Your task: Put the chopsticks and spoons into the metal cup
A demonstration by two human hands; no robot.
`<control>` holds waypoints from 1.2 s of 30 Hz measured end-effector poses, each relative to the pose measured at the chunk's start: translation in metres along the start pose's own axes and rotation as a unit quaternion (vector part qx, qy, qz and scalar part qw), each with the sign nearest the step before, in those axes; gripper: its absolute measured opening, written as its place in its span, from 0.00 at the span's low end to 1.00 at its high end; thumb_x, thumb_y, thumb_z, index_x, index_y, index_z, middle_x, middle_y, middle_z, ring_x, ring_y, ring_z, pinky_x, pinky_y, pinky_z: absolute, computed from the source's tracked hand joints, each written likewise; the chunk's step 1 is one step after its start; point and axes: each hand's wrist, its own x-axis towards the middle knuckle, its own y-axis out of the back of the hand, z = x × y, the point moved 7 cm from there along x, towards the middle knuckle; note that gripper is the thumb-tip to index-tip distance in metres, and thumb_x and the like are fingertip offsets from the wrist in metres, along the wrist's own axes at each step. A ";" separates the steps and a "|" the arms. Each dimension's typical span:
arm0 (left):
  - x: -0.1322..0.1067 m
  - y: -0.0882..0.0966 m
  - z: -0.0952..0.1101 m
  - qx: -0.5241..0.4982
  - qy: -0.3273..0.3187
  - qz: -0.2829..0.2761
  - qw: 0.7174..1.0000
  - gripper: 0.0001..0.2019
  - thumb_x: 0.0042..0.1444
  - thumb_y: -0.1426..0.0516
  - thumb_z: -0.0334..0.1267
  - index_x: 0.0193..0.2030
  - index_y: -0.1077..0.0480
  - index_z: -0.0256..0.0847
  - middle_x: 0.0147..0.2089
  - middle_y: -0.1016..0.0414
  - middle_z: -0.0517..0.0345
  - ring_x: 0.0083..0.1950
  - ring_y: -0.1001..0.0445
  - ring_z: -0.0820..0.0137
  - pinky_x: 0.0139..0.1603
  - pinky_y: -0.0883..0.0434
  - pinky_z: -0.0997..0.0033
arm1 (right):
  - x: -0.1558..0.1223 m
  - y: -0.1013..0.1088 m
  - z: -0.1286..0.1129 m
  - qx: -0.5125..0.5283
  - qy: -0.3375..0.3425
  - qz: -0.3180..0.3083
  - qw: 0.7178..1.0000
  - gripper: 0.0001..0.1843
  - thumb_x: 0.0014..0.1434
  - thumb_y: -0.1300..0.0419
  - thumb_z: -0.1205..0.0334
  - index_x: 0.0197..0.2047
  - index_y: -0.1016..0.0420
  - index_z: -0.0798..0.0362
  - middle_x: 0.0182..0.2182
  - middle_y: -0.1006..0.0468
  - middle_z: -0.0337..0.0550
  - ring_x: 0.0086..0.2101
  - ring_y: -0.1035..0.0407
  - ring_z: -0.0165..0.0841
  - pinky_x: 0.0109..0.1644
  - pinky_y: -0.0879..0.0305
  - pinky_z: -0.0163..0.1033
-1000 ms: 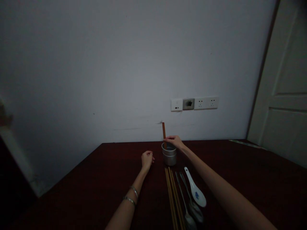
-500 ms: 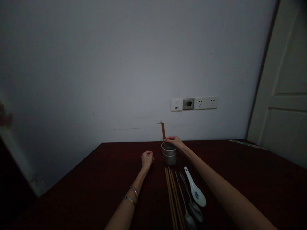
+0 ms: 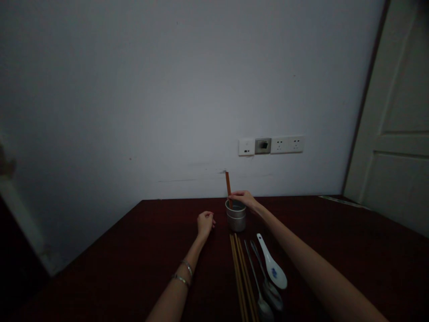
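Reddish-brown chopsticks [image 3: 228,184] stand nearly upright, leaning slightly left, with their lower ends inside a grey metal cup [image 3: 236,221]. My right hand [image 3: 243,197] pinches them just above the cup's rim. To the left of the cup, my left hand [image 3: 205,222] rests on the table with its fingers curled in and nothing visible in them. Nearer to me lie several light wooden chopsticks [image 3: 241,277] side by side. Right of these are two metal spoons [image 3: 256,273], then a white soup spoon [image 3: 273,266] with a blue mark on its bowl.
The dark red table [image 3: 134,259] reaches back to a pale wall [image 3: 187,98]. Sockets and a switch [image 3: 271,145] are set in the wall above the table's back edge. A panelled door [image 3: 398,112] stands at the right.
Almost nothing differs. Both hands, the chopsticks and the cup keep their places; the whole view has shifted very slightly.
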 end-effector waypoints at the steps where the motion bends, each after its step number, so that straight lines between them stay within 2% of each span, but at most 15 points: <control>1: 0.000 0.000 0.000 0.001 0.000 0.000 1.000 0.09 0.50 0.51 0.32 0.32 0.31 0.33 0.16 0.34 0.63 0.13 0.39 0.79 0.12 0.45 0.83 | 0.000 0.000 0.000 0.001 -0.001 -0.001 1.000 0.14 0.37 0.32 0.59 0.29 0.23 0.58 0.26 0.21 0.45 0.26 0.29 0.30 0.32 0.34 0.33; 13: -0.002 0.000 0.002 0.003 0.000 -0.001 1.000 0.09 0.50 0.51 0.32 0.32 0.31 0.33 0.16 0.34 0.63 0.14 0.38 0.79 0.12 0.45 0.83 | -0.002 -0.001 -0.004 -0.034 -0.002 0.002 0.999 0.14 0.37 0.32 0.60 0.29 0.23 0.58 0.25 0.21 0.45 0.25 0.29 0.30 0.32 0.34 0.33; 22: -0.001 0.000 0.002 0.003 -0.007 -0.005 1.000 0.09 0.50 0.51 0.33 0.32 0.31 0.33 0.16 0.34 0.62 0.13 0.38 0.79 0.12 0.45 0.83 | 0.003 0.004 0.001 -0.065 0.006 -0.007 0.998 0.16 0.38 0.33 0.56 0.30 0.22 0.57 0.26 0.21 0.45 0.26 0.29 0.30 0.32 0.36 0.33; 29: -0.004 0.001 0.005 0.000 -0.002 -0.008 1.000 0.09 0.50 0.51 0.32 0.33 0.31 0.32 0.15 0.35 0.63 0.13 0.39 0.78 0.13 0.45 0.82 | 0.001 0.021 -0.004 -0.075 0.029 -0.003 0.997 0.17 0.40 0.35 0.54 0.32 0.21 0.57 0.30 0.21 0.45 0.30 0.29 0.30 0.37 0.37 0.33; 36: -0.004 0.000 0.005 0.004 -0.002 -0.010 1.000 0.09 0.50 0.52 0.32 0.32 0.32 0.33 0.15 0.35 0.63 0.13 0.39 0.79 0.13 0.45 0.83 | -0.003 0.027 -0.008 -0.093 0.027 0.026 0.995 0.16 0.39 0.35 0.56 0.31 0.22 0.58 0.27 0.21 0.45 0.26 0.32 0.29 0.31 0.39 0.32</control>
